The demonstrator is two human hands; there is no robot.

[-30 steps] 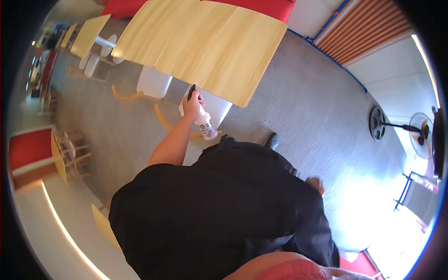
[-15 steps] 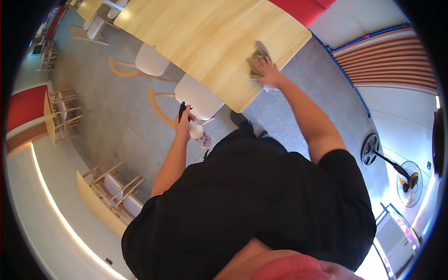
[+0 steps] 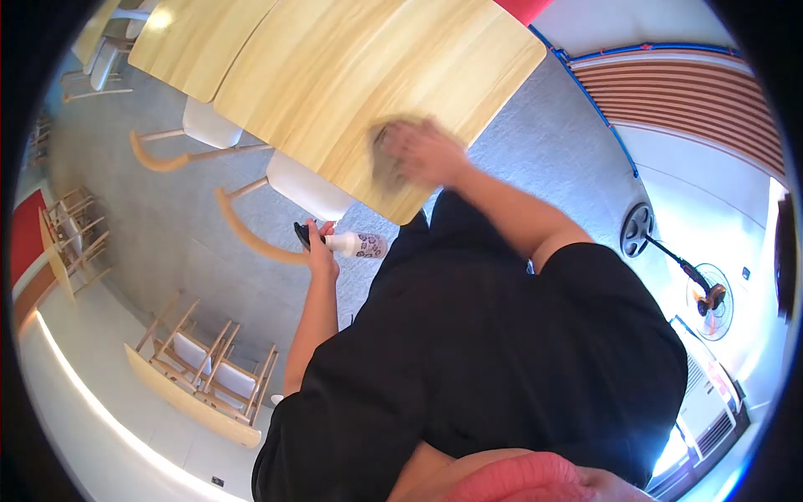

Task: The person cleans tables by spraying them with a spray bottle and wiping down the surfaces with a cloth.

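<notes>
My right hand (image 3: 425,152) lies on a greyish-brown cloth (image 3: 386,157) on the light wooden table (image 3: 309,75), near its closest corner; hand and cloth are blurred by motion. Lower down and to the left, my left hand (image 3: 320,244) is closed round the black spray head of a white bottle (image 3: 365,244) with a dark pattern. The bottle lies sideways in the air, its base toward my body, beside a white-seated chair (image 3: 308,188) at the table's edge.
Another chair (image 3: 209,125) stands further left along the table. Chairs (image 3: 196,351) rest upturned by a table (image 3: 188,402) at the lower left. A standing fan (image 3: 709,297) is on the right, near a slatted wall panel (image 3: 669,92). Blue pipes run along the wall.
My right hand, first away from the table, came onto it with the cloth and has since slid left toward the near edge. The spray bottle has turned from hanging down to nearly level.
</notes>
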